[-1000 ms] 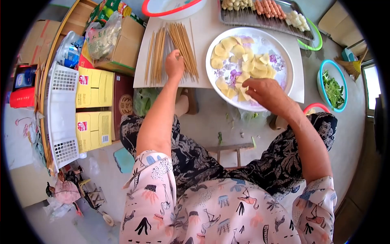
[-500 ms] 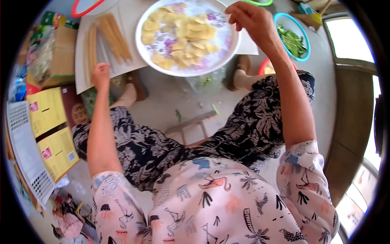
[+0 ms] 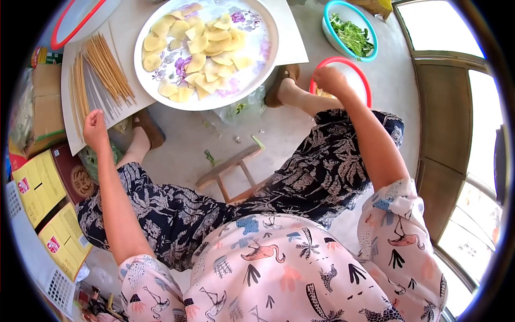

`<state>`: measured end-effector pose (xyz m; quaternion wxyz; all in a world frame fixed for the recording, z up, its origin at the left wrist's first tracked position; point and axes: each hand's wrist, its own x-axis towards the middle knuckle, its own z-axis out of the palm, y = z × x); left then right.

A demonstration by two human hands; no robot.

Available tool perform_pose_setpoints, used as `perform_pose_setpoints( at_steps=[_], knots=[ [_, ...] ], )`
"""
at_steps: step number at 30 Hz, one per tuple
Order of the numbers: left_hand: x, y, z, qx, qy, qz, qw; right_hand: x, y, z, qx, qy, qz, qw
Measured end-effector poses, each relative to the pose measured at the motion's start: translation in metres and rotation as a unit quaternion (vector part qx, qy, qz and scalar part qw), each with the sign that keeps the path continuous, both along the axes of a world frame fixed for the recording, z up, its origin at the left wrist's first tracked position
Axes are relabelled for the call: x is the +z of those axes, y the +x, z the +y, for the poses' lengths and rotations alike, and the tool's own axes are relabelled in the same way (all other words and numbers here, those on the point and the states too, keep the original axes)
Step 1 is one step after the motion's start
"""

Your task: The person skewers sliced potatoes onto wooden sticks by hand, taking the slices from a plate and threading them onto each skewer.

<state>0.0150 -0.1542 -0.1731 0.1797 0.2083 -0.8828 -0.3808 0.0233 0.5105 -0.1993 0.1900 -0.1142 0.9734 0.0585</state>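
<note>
My left hand is closed at the near edge of the white board, just below the wooden skewers; what its fingers hold, if anything, is too small to make out. Thin metal-looking sticks lie among the skewers. Over the red-rimmed basin on the right hovers my right hand, slightly blurred, its fingers curled downward and together. Pale yellow pieces show in that basin, partly covered by the hand. Thin potato-like slices are spread over a large white flowered tray.
A blue-rimmed basin of cut greens stands on the floor at the far right. Another red-rimmed container is at the upper left. Yellow boxes are stacked on the left. A small wooden stool stands between my legs.
My right hand has moved from above the tray's right edge down to the red-rimmed basin. The left hand stays closed near the skewers. My view has shifted to the right.
</note>
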Motion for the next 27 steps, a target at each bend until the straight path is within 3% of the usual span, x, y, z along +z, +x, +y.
perform_pose_setpoints(
  at_steps=[1,3,4,7,8,9,10,11,13,15,16,18,22,27],
  knots=[
    [0.0,-0.001,0.0,0.012,0.025,-0.004,1.0,0.017,0.007,-0.027,-0.002,0.045,-0.108,0.993],
    [-0.008,-0.004,-0.001,0.015,0.026,0.004,1.0,0.017,0.023,-0.057,-0.153,-0.021,-0.113,0.982],
    [-0.013,-0.003,-0.004,0.001,0.031,0.008,0.999,-0.003,0.021,-0.061,-0.152,-0.032,-0.122,0.98],
    [0.013,0.01,-0.004,0.004,-0.059,-0.008,0.998,-0.09,0.016,-0.067,0.032,0.05,-0.147,0.987],
    [0.015,0.011,-0.009,0.024,-0.096,-0.009,0.995,-0.12,0.02,-0.06,0.088,0.078,-0.127,0.985],
    [0.014,0.013,-0.013,0.059,-0.06,-0.013,0.996,-0.156,0.032,-0.042,0.168,0.127,-0.067,0.975],
    [0.018,0.014,-0.012,0.068,-0.013,-0.009,0.998,-0.052,0.033,-0.103,-0.043,0.06,-0.14,0.987],
    [0.018,0.014,-0.01,0.07,0.047,0.039,0.996,-0.026,0.042,-0.118,0.066,0.138,-0.116,0.981],
    [0.02,0.019,-0.003,0.077,0.13,0.06,0.987,-0.027,0.043,-0.126,0.225,0.167,-0.108,0.954],
    [0.021,0.023,0.005,0.099,0.098,0.013,0.99,0.002,0.031,-0.149,0.152,0.024,-0.341,0.927],
    [0.018,0.024,0.009,0.101,0.099,0.02,0.99,0.008,0.032,-0.153,0.155,0.027,-0.335,0.929],
    [0.013,0.025,0.013,0.041,-0.012,-0.004,0.999,0.019,0.046,-0.159,0.092,-0.236,-0.314,0.915],
    [0.033,0.021,0.025,0.055,-0.08,-0.103,0.99,0.094,0.051,-0.188,0.089,-0.225,-0.251,0.937],
    [0.033,0.006,0.015,0.048,-0.127,-0.157,0.978,0.141,0.061,-0.197,0.152,-0.283,-0.153,0.934]
  ],
)
